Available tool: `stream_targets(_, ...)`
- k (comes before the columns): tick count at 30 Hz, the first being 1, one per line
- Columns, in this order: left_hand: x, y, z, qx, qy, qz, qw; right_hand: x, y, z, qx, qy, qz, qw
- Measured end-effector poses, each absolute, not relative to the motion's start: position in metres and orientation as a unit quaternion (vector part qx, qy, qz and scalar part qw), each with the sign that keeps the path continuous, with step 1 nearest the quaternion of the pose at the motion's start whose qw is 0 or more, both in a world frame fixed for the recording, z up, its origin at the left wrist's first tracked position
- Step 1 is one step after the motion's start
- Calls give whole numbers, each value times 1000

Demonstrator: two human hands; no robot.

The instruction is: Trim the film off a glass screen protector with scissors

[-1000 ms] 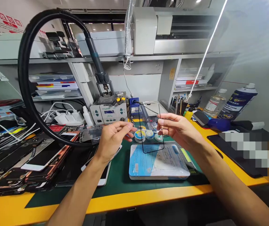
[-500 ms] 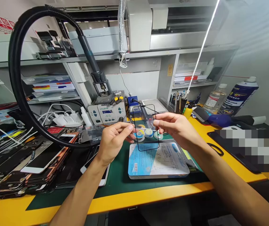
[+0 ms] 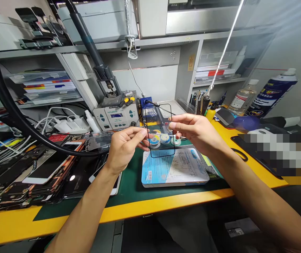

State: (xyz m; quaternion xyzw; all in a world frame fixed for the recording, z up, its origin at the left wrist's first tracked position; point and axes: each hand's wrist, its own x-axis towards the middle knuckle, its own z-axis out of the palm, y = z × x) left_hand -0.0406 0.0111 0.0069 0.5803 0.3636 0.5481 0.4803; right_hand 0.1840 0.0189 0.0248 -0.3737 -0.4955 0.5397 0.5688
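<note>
A thin see-through panel with a narrow black border and rounded corners, like a phone screen glass, is held upright between my two hands. My left hand pinches its left edge between thumb and fingers. At the opposite edge, my right hand grips it with thumb and fingertips. Whether the middle is clear glass or open space, I cannot tell. Below and behind it lies a blue and white box on the green mat. Several small tape or solder spools show through the panel.
Stacked phones and phone parts cover the left side. A hot-air station stands at the back, its black hose looping across the left. To the right are a clear bottle, a blue spray can and a black tablet-like slab.
The view has shifted slightly, so the bench and shelves sit higher in the picture. Both hands keep hold of the screen glass, with little change in their grip.
</note>
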Motion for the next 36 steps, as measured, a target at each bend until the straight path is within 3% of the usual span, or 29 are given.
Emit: stream_targets(36, -40, 12, 9, 564, 379, 531, 506, 179, 17, 24, -395, -535, 490, 564)
